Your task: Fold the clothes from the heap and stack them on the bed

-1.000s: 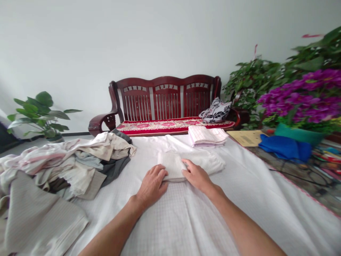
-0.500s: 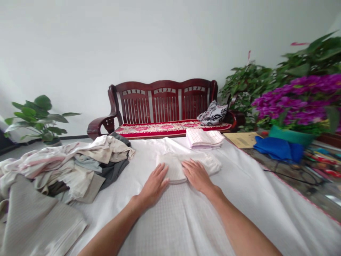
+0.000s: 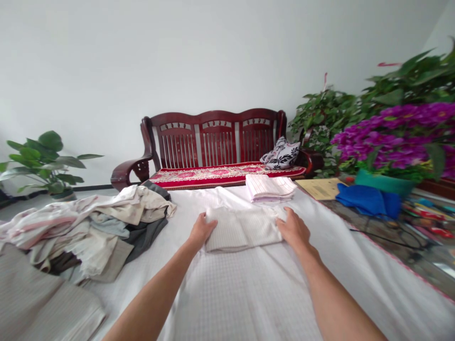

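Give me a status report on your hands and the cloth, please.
Left hand and right hand gripping opposite ends. Off-white ribbed cloth folded, held between them. Pink-striped folded cloth close beyond; rumpled laundry heap off left.

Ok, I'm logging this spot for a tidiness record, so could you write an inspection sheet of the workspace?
Surface: white cloth, lightly wrinkled.
Job's things: off-white folded garment; striped folded fabric beyond it.
Clutter: loose clothes pile at left; blue cloth at right.
Hands: left hand and right hand hold the garment's opposite ends.
Cables: dark cable at right, beyond the cloth's edge.
Surroundings: wooden bench, leafy plants, purple flowers.
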Tool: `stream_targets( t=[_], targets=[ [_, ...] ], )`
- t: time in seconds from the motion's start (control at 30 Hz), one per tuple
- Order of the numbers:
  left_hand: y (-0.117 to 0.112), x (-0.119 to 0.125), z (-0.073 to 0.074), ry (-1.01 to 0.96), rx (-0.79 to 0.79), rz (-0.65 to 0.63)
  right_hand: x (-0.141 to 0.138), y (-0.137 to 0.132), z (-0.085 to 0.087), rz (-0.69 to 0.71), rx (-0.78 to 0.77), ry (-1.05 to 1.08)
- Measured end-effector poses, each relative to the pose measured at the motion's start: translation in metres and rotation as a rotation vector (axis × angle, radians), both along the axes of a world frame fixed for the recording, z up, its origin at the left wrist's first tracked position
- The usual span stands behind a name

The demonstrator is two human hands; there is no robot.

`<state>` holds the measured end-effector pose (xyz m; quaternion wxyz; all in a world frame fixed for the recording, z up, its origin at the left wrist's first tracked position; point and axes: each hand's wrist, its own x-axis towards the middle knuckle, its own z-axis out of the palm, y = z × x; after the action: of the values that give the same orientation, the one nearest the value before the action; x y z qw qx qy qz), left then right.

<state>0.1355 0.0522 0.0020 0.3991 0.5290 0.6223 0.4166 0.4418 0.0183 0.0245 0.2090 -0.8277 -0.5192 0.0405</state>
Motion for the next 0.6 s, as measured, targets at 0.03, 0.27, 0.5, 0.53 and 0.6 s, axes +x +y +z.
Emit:
stream_targets(
  t=[0.03, 0.27, 0.5, 0.53, 0.6],
  targets=[
    [-0.003, -0.002, 0.001, -0.023, 0.012, 0.012, -0.001, 0.001, 0.001, 0.002, 0.03, 0.055],
    [-0.02, -0.059, 0.004, 0.189, 0.107, 0.105, -0.018, -0.001, 0.0, 0.22, 0.079, 0.167],
    [-0.05, -0.085, -0.021, 0.46, 0.466, -0.099, -0.069, -0.022, 0.014, 0.402, 0.252, -0.072],
    [-0.055, -0.085, -0.021, 0.471, 0.487, -0.165, -0.081, -0.023, 0.017, 0.456, 0.203, 0.021],
    [-0.064, -0.086, -0.016, 0.531, 0.527, -0.309, -0.105, -0.025, 0.022, 0.552, 0.071, 0.176]
  ],
)
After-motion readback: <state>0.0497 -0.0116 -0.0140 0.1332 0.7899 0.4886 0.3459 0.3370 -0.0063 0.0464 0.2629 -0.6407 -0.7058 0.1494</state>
